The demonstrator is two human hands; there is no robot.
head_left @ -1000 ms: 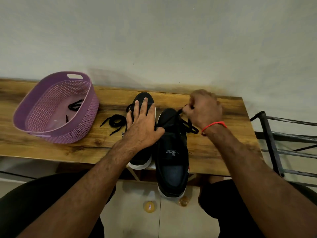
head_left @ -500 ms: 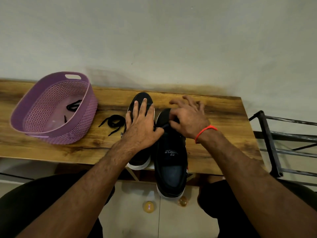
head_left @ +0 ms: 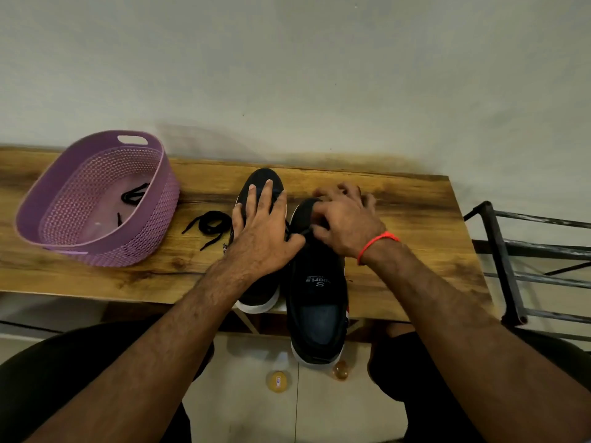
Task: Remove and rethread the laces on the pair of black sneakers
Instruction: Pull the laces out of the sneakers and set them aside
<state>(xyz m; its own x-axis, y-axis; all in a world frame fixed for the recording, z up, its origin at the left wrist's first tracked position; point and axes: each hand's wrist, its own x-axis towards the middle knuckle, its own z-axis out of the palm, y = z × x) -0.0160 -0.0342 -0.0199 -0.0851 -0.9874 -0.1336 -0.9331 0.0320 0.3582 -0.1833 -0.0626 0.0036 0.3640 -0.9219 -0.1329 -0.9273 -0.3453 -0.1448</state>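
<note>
Your left hand point(head_left: 260, 233) lay flat on the left sneaker point(head_left: 259, 238) while your right hand point(head_left: 343, 223), nearer, pinched the lace point(head_left: 299, 233) on the right sneaker point(head_left: 316, 302), whose length ran near-to-far on the desk point(head_left: 415, 219).

L hand point(head_left: 262, 238) hides left sneaker's point(head_left: 260, 292) lacing; R fingertips point(head_left: 348, 190) blurred; basket point(head_left: 153, 225) lace point(head_left: 134, 191) partly hidden.

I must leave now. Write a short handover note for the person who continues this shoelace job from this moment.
Left hand: flat, pressing on the left sneaker.
Right hand: pinching the lace on the right sneaker, whose heel overhangs the table edge.
Loose lace lies on the table; another lace piece in the purple basket.
Left: lacing on both sneakers is hidden by the hands, so check them.
</note>
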